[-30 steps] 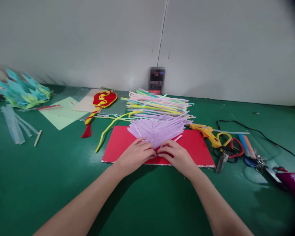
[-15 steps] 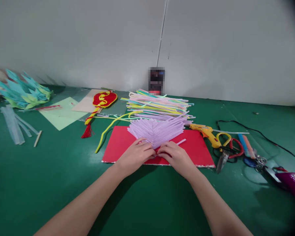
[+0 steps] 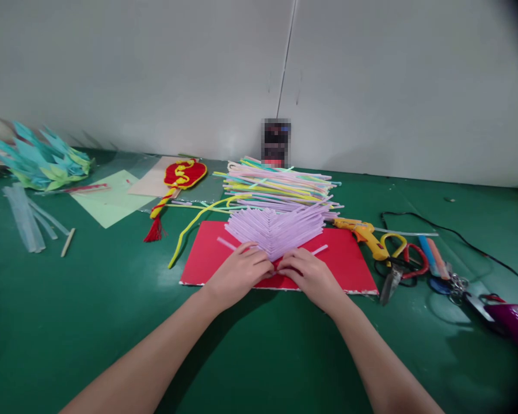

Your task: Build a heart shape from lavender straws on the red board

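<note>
Lilac straws [image 3: 275, 230] fanned into a heart shape lie on the red card [image 3: 349, 261], at the middle of the green surface [image 3: 69, 322]. Both hands meet at the heart's lower tip: the left hand [image 3: 237, 275] and right hand [image 3: 311, 276] each press curled fingers down on the straws, pinching the point, with nothing lifted. The heart looks mostly built; 2 loose lilac pieces [image 3: 320, 249] stick out at its sides, not yet set in. Behind it, a pile of pastel straws [image 3: 280, 183] waits, with a glue gun [image 3: 365, 233] and scissors [image 3: 399, 264] to the right.
</note>
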`<state>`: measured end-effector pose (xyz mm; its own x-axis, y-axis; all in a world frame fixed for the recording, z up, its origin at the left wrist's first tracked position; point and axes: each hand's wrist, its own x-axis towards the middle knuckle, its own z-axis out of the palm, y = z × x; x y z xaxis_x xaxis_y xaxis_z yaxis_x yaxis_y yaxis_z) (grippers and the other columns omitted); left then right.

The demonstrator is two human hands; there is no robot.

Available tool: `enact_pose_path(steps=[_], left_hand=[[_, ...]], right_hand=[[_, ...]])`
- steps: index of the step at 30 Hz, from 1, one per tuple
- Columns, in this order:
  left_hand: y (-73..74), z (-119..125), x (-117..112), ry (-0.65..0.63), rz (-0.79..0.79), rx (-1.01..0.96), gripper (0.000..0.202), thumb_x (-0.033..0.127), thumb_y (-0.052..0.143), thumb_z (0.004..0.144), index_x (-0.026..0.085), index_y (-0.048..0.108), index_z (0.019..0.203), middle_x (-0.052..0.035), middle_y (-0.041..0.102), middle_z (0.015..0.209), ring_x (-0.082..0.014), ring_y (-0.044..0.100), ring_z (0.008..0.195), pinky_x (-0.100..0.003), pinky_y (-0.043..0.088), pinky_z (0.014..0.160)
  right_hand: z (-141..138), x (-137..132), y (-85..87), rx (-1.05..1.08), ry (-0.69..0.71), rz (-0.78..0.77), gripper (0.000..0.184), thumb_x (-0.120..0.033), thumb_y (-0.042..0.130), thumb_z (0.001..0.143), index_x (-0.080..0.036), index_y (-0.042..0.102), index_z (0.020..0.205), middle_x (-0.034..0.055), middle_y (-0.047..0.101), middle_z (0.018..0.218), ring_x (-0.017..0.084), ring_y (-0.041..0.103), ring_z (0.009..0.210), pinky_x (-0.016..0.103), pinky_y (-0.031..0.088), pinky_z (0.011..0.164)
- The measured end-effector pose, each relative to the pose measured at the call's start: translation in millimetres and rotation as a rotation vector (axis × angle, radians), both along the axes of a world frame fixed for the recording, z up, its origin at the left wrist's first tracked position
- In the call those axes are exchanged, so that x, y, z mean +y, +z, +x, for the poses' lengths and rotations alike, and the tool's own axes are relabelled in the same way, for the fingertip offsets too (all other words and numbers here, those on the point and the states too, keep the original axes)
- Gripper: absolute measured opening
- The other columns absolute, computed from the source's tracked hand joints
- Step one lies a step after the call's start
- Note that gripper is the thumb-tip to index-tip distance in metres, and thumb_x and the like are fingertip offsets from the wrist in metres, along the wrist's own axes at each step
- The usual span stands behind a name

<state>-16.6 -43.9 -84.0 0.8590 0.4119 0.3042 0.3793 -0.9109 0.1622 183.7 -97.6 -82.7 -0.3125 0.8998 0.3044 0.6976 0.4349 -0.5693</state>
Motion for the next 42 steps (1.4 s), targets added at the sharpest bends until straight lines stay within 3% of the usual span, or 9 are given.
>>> enact_pose_path(steps=[14,21,27,42], left_hand=[[12.3,-2.9,3.9,0.084,-0.067,-0.052,0.016,0.02,0.047,0.093,0.019,0.062,0.087,0.0003,0.064,0.088,-0.0131,0.058,0.087,-0.034,0.036,0.098],[10.4,-0.5,2.5,0.107,-0.069,-0.111,0.013,0.024,0.053,0.09,0.018,0.062,0.098,-0.0027,0.063,0.094,-0.017,0.056,0.09,-0.033,0.043,0.084],[4.0,1.4,2.1,0.096,-0.127,-0.152,0.013,0.027,0.056,0.088,0.018,0.06,0.097,-0.0037,0.061,0.109,-0.0176,0.055,0.103,-0.035,0.043,0.092],[3.9,-0.4,3.1,0.095,-0.165,-0.15,0.012,0.026,0.062,0.084,0.019,0.059,0.093,-0.0032,0.061,0.109,-0.0181,0.055,0.106,-0.036,0.042,0.094]], right_hand=[[2.0,5.1,-5.4,0.05,-0.051,0.106,0.015,-0.019,0.052,0.089,-0.022,0.067,0.089,0.0048,0.064,0.088,0.018,0.058,0.086,0.031,0.049,0.079],[4.1,6.1,-9.7,0.034,-0.075,0.125,0.014,-0.019,0.054,0.088,-0.022,0.068,0.088,0.0048,0.064,0.089,0.018,0.058,0.086,0.031,0.049,0.079],[4.4,5.9,-7.4,0.003,-0.05,0.124,0.015,-0.016,0.052,0.089,-0.02,0.067,0.087,0.0053,0.065,0.09,0.018,0.058,0.087,0.032,0.049,0.081],[3.0,4.5,-4.9,0.017,-0.01,0.17,0.017,-0.018,0.049,0.091,-0.02,0.065,0.09,0.0062,0.065,0.091,0.018,0.059,0.087,0.032,0.049,0.08]])
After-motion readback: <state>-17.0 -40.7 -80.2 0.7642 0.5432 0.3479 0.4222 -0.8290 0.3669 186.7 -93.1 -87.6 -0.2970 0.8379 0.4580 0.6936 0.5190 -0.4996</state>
